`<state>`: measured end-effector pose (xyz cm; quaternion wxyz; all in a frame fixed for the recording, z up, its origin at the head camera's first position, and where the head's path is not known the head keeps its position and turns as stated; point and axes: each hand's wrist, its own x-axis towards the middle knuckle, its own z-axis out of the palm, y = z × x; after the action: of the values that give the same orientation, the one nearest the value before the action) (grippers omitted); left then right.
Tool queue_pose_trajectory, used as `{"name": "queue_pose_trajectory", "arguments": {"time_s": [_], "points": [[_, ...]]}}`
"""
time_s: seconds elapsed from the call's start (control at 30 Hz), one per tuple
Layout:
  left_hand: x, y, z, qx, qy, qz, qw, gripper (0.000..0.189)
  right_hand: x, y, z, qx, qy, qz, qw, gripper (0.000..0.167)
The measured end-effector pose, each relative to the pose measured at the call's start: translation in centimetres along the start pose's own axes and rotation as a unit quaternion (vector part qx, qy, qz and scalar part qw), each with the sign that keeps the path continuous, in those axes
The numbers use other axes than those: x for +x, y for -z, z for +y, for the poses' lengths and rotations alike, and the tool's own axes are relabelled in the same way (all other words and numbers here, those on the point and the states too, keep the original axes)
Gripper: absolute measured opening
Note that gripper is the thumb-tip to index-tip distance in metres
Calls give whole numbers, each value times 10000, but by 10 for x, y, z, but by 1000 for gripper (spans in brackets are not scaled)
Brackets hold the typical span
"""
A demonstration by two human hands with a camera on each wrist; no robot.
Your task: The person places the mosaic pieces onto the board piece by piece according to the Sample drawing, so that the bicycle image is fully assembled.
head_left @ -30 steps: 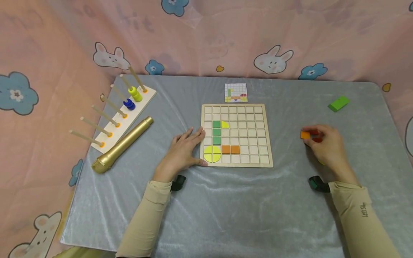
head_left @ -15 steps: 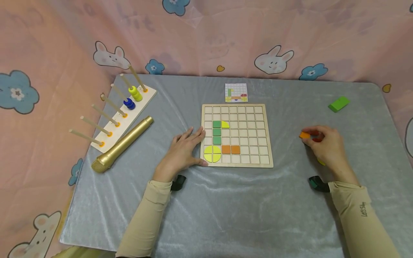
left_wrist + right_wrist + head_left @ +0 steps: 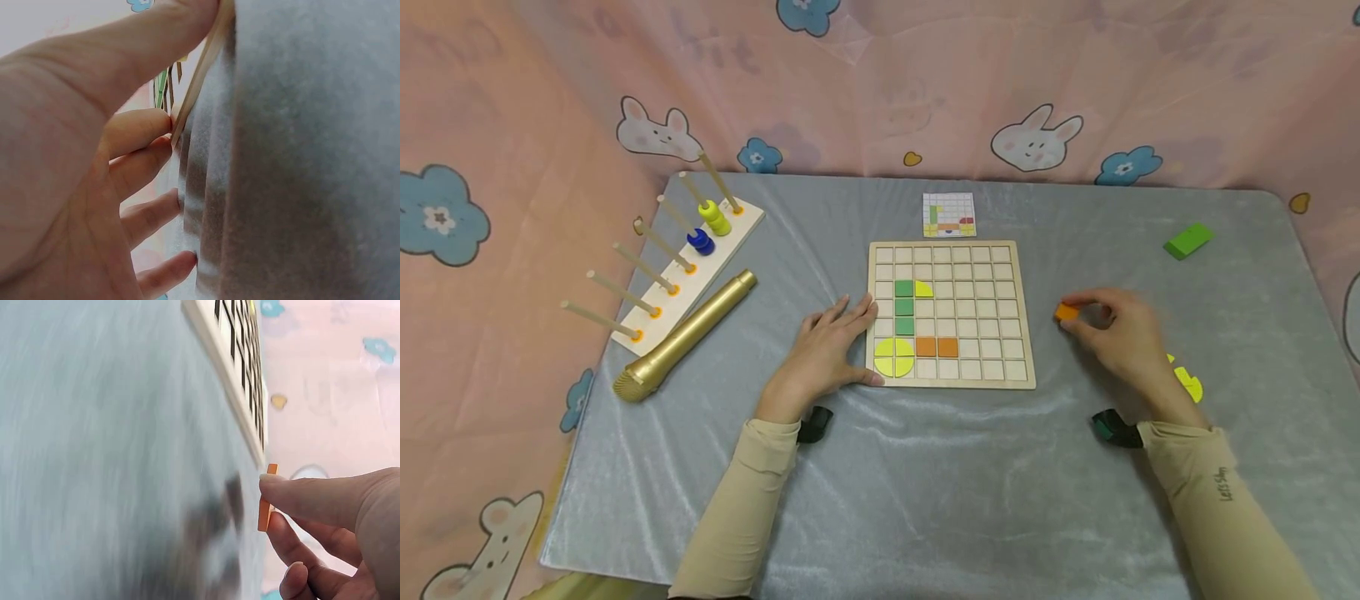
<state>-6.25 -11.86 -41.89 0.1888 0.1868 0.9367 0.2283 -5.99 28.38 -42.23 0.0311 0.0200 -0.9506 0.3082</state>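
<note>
A wooden grid board lies mid-table, with green, yellow and orange tiles in some squares. My left hand rests at its left side, fingers spread, fingertips at the left edge and thumb at the lower left corner. In the left wrist view, the thumb and fingers touch the board's edge. To the right of the board, my right hand pinches a small orange square tile between thumb and fingers. The right wrist view shows this orange tile edge-on, above the grey cloth.
Yellow curved pieces lie right of my right wrist. A green block is at the far right. A pattern card sits behind the board. On the left are a pegged stand with blue and yellow rings and a gold microphone.
My right hand has moved left toward the board with the orange tile, uncovering the yellow pieces. The red pieces beside its fingers are now out of sight. The left hand stays put.
</note>
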Motion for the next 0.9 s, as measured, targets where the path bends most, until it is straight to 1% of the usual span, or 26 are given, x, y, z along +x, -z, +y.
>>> {"name": "queue_pose_trajectory", "arguments": {"time_s": [0.17, 0.4, 0.7, 0.83, 0.9], "points": [[0, 1, 1, -28, 5, -3, 10000, 111, 1, -7, -17, 315, -24, -329, 9990, 30], [-1, 1, 0, -33, 14, -18, 10000, 111, 3, -20, -34, 585, 373, -314, 9971, 29], [-1, 0, 0, -39, 17, 1, 10000, 111, -2, -41, -57, 801, 342, -886, 9922, 29], [0, 0, 0, -12, 19, -14, 10000, 111, -5, -48, -66, 829, 404, -1022, 9905, 28], [0, 0, 0, -1, 15, -17, 10000, 110, -6, -51, -69, 850, 437, -1029, 9901, 28]]}}
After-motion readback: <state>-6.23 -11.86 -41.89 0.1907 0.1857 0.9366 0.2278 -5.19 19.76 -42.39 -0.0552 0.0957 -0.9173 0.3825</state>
